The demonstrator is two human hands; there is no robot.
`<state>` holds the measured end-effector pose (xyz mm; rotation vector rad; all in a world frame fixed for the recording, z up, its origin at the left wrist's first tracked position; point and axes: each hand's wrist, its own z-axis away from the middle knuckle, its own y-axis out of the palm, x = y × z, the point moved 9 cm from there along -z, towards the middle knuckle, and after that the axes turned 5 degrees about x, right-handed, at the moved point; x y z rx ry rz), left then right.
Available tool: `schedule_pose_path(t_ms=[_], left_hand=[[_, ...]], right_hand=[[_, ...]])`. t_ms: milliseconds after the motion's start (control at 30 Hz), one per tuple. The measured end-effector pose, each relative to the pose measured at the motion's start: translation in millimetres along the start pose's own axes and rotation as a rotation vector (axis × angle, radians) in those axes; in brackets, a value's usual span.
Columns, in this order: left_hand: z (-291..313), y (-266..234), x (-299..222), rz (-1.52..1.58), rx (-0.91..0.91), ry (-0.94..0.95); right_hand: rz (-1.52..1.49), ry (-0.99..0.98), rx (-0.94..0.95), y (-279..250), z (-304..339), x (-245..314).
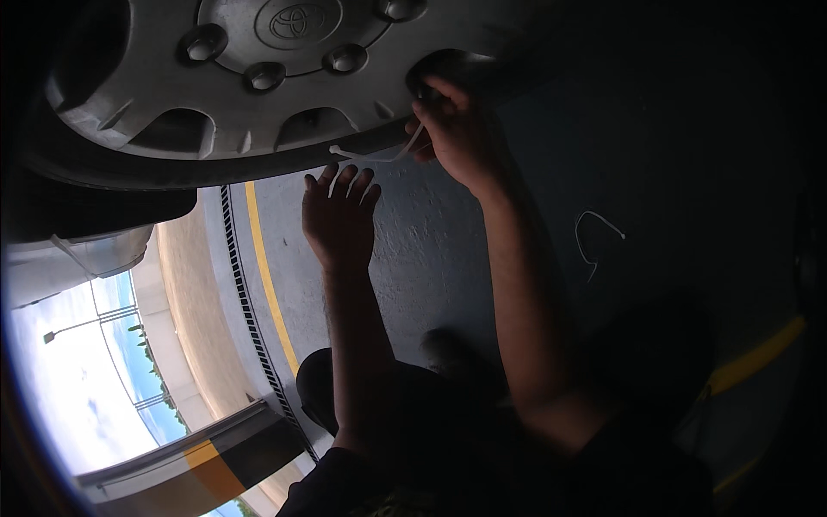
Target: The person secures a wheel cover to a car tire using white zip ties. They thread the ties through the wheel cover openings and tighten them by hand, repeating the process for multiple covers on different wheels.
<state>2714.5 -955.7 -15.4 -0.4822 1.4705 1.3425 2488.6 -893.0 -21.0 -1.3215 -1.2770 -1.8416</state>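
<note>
A grey plastic wheel cover [233, 90] with a round emblem fills the upper left, set in a black tyre [258, 168]. At one of the cover's openings, on its right side, my right hand [457, 133] pinches a thin white zip tie [375, 159]. The tie bends out from those fingers to the left, and its small head end lies beside the tyre's edge. My left hand [340, 211] is just below the tyre, fingers spread, with nothing in it. The right fingertips are partly lost in the shadow by the opening.
A second white zip tie [582, 241] lies curled on the grey painted floor [422, 228] right of my right forearm. A yellow line [263, 250] and a dark drain grate [241, 280] run along the left. Daylight comes in from there, while the right side is very dark.
</note>
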Motion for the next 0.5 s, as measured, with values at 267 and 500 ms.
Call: schedule_pose_path(t_ms=[267,500], left_hand=[[-20.2,-34.2,-42.0,-0.033,-0.365,0.323],[-23.2,-28.7,-30.6,-0.180,-0.207,0.340]], right_hand=[[0.123,-0.008,0.011,-8.9,0.5,2.8],[0.277,-0.103,-0.068,-17.9,3.3,-5.2]])
